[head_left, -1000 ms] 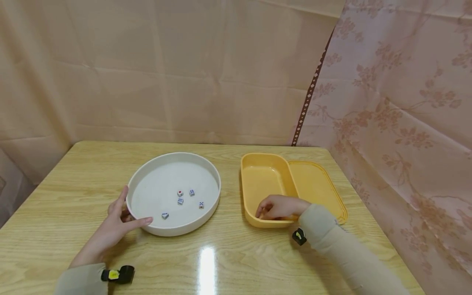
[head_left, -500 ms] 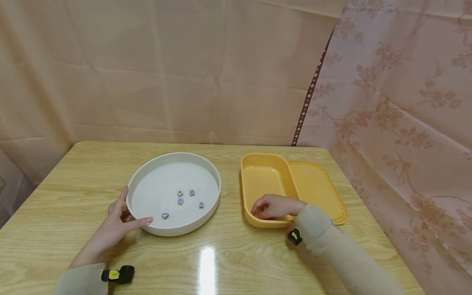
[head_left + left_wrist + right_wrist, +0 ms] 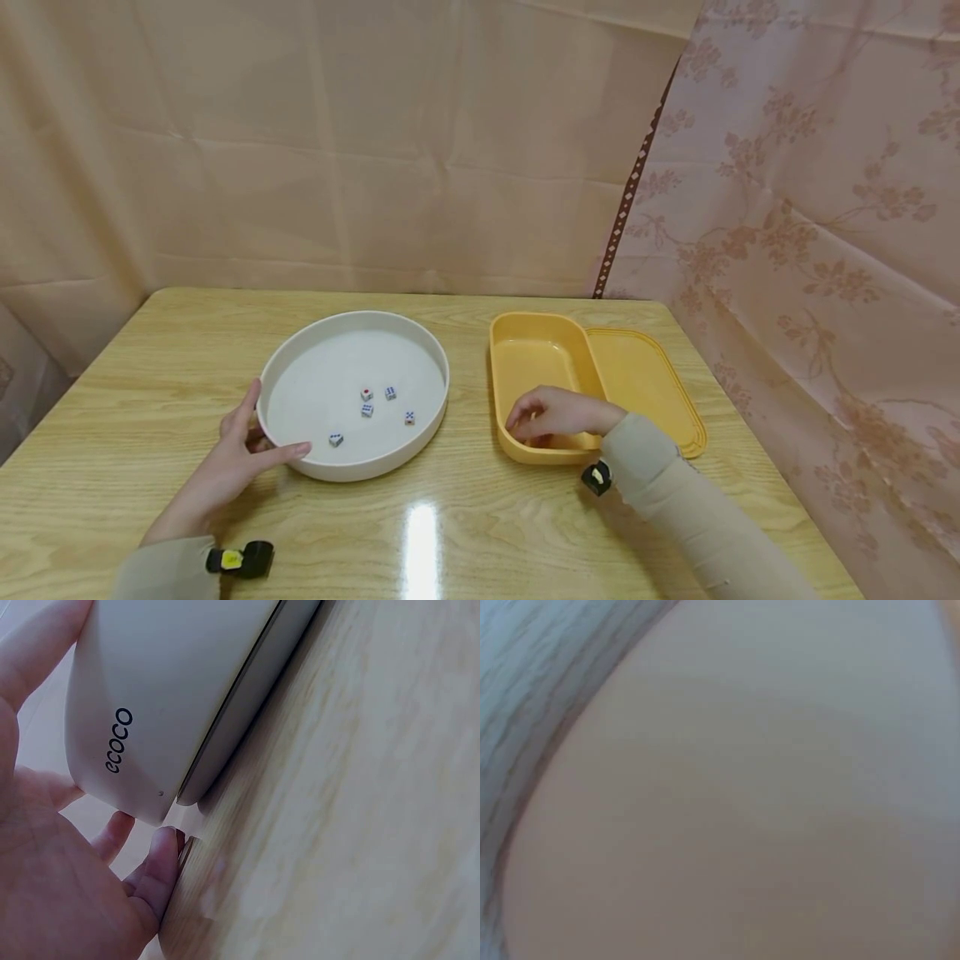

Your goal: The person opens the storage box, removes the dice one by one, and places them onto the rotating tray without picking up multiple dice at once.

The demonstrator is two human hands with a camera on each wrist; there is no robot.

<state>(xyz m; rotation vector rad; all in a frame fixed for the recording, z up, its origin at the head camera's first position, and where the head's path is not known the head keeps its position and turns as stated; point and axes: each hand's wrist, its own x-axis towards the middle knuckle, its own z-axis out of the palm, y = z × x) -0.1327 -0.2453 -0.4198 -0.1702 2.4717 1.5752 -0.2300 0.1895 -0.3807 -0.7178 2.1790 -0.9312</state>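
A round white tray (image 3: 315, 358) with a raised rim stands at the left of the table; "ecoco" is printed on its side in the left wrist view. Several white dice lie in it, among them a die with a red dot (image 3: 366, 394) and a die near the front (image 3: 335, 440). My left hand (image 3: 238, 450) holds the tray at its near left edge, thumb at the rim and fingers along the outer wall. Bent fingers of my right hand (image 3: 562, 414) reach down inside a yellow box (image 3: 546, 354). Its fingertips are hidden, so I cannot tell what they hold.
A flat yellow lid (image 3: 648, 387) lies on the wooden table (image 3: 480, 525), right beside the box. Beige cloth (image 3: 375, 150) hangs behind, and floral cloth (image 3: 825, 250) along the right. The right wrist view is filled by blurred skin and sleeve.
Inside the yellow box, my right hand has shifted slightly left and its knuckles have risen a little. My left hand, the tray and the dice stay put.
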